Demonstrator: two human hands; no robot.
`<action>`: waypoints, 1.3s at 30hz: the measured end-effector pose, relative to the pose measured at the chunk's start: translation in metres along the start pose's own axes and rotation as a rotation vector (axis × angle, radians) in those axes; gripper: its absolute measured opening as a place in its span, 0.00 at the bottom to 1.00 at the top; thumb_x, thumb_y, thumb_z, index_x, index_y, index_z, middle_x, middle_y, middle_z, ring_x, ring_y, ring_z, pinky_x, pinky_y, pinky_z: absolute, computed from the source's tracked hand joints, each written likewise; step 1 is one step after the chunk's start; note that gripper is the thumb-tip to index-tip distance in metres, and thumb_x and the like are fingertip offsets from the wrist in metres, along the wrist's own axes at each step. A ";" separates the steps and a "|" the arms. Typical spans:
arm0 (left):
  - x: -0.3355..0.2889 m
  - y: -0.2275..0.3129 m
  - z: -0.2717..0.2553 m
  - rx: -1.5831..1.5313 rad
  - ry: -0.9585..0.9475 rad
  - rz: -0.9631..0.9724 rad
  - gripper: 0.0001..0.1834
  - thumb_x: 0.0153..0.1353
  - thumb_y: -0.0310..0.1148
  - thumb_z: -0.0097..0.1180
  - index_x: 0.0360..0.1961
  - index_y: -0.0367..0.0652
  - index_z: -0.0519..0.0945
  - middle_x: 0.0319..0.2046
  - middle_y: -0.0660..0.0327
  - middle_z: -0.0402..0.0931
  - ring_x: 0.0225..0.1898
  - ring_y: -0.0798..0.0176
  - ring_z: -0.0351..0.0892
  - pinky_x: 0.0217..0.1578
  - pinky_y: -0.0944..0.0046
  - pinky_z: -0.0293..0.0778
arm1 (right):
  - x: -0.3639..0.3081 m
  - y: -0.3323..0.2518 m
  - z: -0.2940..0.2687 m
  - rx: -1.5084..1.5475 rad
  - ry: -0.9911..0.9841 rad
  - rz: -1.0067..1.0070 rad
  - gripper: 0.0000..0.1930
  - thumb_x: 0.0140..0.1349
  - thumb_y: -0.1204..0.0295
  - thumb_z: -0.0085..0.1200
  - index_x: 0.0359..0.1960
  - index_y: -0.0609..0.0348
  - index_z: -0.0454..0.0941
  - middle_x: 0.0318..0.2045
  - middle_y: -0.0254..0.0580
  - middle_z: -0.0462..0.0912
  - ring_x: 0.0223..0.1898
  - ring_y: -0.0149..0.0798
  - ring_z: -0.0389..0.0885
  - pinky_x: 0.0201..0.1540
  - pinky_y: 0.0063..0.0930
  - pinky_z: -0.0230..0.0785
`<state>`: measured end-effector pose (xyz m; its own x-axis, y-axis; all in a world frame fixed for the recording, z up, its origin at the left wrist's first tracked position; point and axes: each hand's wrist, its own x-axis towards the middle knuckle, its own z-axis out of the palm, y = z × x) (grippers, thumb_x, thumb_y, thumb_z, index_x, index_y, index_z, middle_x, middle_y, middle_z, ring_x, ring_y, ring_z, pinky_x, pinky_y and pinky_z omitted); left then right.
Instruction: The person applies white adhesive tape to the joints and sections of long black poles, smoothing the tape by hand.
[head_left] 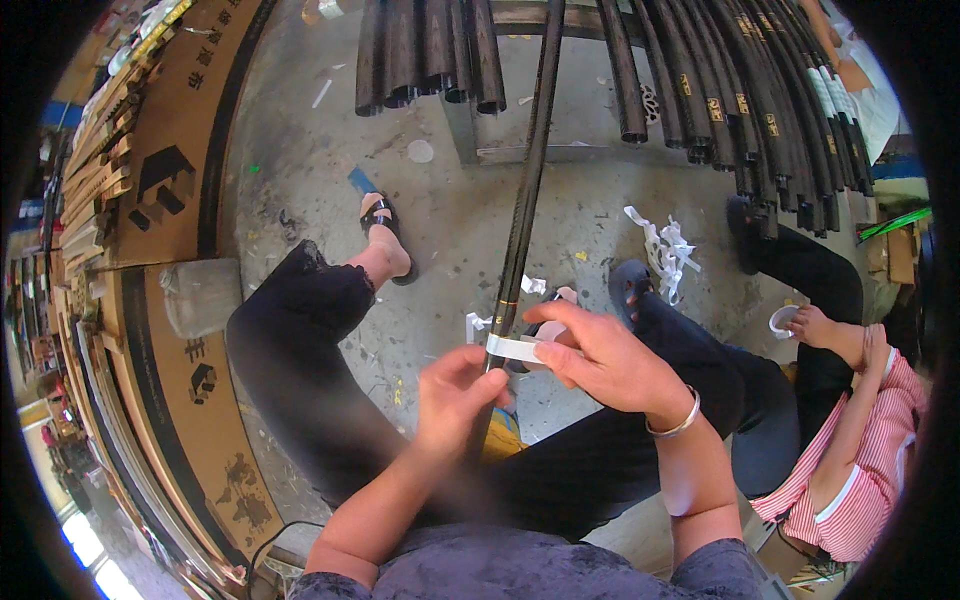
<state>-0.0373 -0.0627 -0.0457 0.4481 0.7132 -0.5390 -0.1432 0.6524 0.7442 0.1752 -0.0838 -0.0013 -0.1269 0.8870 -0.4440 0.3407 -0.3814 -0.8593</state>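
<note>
A long, thin black rod (524,200) runs from the person's lap up toward a rack, crossing the concrete floor (440,220). It looks stiff, light and smooth, probably slippery, so it is best held around the shaft near the working spot. A strip of white tape (512,348) is wrapped across it. The left hand (452,392) is closed around the rod just below the tape. The right hand (605,358) pinches the tape's end, with a small roll behind its fingers. Dark tubes (700,80) lie stacked on the rack above. Long cardboard boxes (170,170) stand at left; their contents cannot be seen. A seated co-worker (850,440) is at right.
</note>
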 end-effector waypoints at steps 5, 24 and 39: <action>0.000 -0.001 0.000 -0.032 -0.026 -0.007 0.21 0.56 0.41 0.67 0.40 0.32 0.79 0.26 0.58 0.79 0.25 0.66 0.77 0.29 0.68 0.73 | 0.001 -0.002 0.000 0.014 -0.026 0.023 0.19 0.66 0.61 0.50 0.50 0.64 0.71 0.27 0.55 0.81 0.33 0.53 0.82 0.36 0.40 0.71; -0.003 0.000 -0.003 -0.100 -0.082 -0.056 0.24 0.56 0.48 0.66 0.38 0.34 0.79 0.27 0.58 0.79 0.23 0.66 0.77 0.26 0.70 0.72 | 0.003 -0.004 0.001 0.015 -0.024 0.005 0.19 0.66 0.61 0.51 0.49 0.65 0.71 0.26 0.55 0.81 0.32 0.53 0.82 0.35 0.39 0.70; 0.000 -0.005 -0.004 -0.172 -0.108 0.021 0.24 0.57 0.45 0.66 0.41 0.44 0.67 0.25 0.55 0.76 0.20 0.64 0.76 0.22 0.69 0.72 | 0.008 0.000 0.009 -0.013 0.017 -0.002 0.25 0.62 0.53 0.55 0.46 0.67 0.76 0.21 0.52 0.79 0.25 0.47 0.80 0.31 0.36 0.68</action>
<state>-0.0403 -0.0649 -0.0505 0.5343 0.7013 -0.4719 -0.2981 0.6788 0.6711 0.1659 -0.0788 -0.0075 -0.1120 0.8921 -0.4376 0.3526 -0.3761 -0.8569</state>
